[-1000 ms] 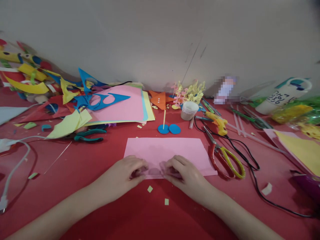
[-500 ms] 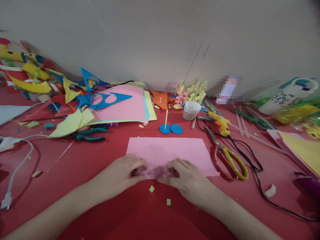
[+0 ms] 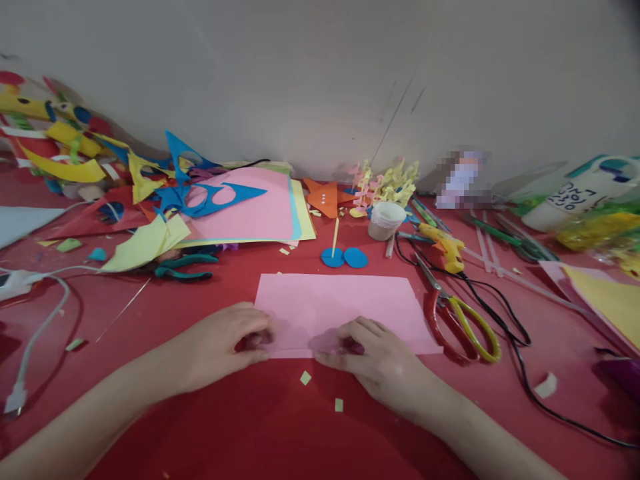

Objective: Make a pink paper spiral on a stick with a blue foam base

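Observation:
A sheet of pink paper (image 3: pixel 330 300) lies flat in front of me, with a narrow strip folded along its near edge. At that edge's left end, my left hand (image 3: pixel 227 343) is closed, thumb and curled fingers on the paper. My right hand (image 3: pixel 377 353) pinches the folded edge near the middle, thumb below and fingers curled above. Just beyond the sheet are two blue paper discs (image 3: pixel 356 258), with a thin yellow strip (image 3: pixel 335 238) on the left one. Red-and-yellow-handled scissors (image 3: pixel 463 327) lie by the sheet's right side.
A yellow glue gun (image 3: pixel 445 247) with a black cord lies behind the scissors, near a white paper cup (image 3: pixel 386 220). Green-handled pliers (image 3: pixel 185 267) and stacked coloured sheets (image 3: pixel 250 207) are at left. Small yellow scraps (image 3: pixel 305 378) dot the red table (image 3: pixel 250 427).
My left hand has slid left along the near edge of the pink paper, away from the right hand. My right hand stays at nearly the same spot.

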Demonstrator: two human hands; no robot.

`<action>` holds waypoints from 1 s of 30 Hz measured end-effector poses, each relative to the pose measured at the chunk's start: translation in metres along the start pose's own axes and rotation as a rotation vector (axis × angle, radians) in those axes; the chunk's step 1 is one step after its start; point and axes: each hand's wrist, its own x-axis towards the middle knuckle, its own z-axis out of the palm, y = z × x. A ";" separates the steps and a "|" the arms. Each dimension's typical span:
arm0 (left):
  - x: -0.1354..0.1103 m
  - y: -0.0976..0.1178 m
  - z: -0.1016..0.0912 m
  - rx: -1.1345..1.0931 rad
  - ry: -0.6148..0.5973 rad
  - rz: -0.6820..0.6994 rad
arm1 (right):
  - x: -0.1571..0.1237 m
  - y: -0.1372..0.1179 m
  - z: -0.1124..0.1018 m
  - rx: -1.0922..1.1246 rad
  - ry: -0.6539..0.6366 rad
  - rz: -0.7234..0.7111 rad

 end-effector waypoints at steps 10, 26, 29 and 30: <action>-0.006 -0.015 -0.013 -0.116 -0.102 0.015 | 0.002 0.000 -0.001 0.036 0.040 -0.010; -0.008 -0.010 -0.009 -0.100 -0.074 -0.038 | 0.003 -0.001 -0.003 0.064 0.050 -0.024; -0.009 -0.004 -0.009 -0.065 -0.084 -0.071 | 0.002 0.000 -0.002 0.073 0.038 -0.009; -0.009 -0.003 -0.009 -0.047 -0.087 -0.087 | 0.002 0.000 -0.002 0.073 0.035 -0.006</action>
